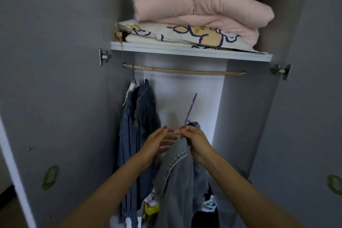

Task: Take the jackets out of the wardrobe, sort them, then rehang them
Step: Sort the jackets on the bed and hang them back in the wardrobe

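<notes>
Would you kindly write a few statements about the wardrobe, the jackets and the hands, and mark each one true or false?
1. Two denim jackets hang at the rod's left end. True.
2. The right hand grips the purple hanger carrying a grey denim jacket. True.
3. That hanger is hooked on the rod. False: its hook is below the rod, off it.
4. The left hand clutches a jacket. False: its fingers are spread, holding nothing.
5. The shelf is bare. False: folded bedding lies there.

Two denim jackets [140, 116] hung at left end of wooden rail [185, 71], touching. Third, grey denim jacket [177, 176] on purple hanger [190, 109], off rail, hook tilted right.
</notes>
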